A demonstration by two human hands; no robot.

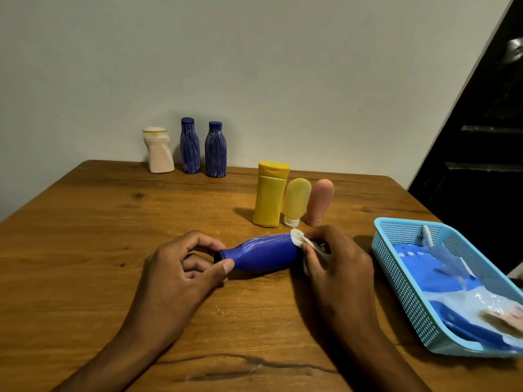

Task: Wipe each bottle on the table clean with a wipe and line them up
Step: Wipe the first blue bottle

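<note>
**Wiping the base end of a blue bottle held on its side**

Holding the blue bottle (pixel 261 254) horizontal just above the tabletop (pixel 85 222), the left hand (pixel 181 267) pinches the cap end between thumb and curled fingers (pixel 203 241), while the right hand (pixel 336 264) pinches a crumpled white wipe (pixel 300 239) against the bottle's base end. Whether the bottle touches the wood cannot be told. Pale streaks show along its upper flank, which suggests the body is not yet fully clean.

To do this step well, the left hand would best turn the bottle about its long axis as the wipe travels from base toward neck, so that every side passes under the cloth; firm cap-end support keeps the bottle from slipping.

Against the wall stand a white bottle (pixel 158 151) and two streaked blue bottles (pixel 190 147) (pixel 215 149), close together in a row. Nearer, a yellow bottle (pixel 270 196), a pale yellow tube (pixel 295 200) and a pink tube (pixel 319 200) stand just beside one another. A light blue basket (pixel 396 250) at the right holds a wipe packet (pixel 452 281).
</note>
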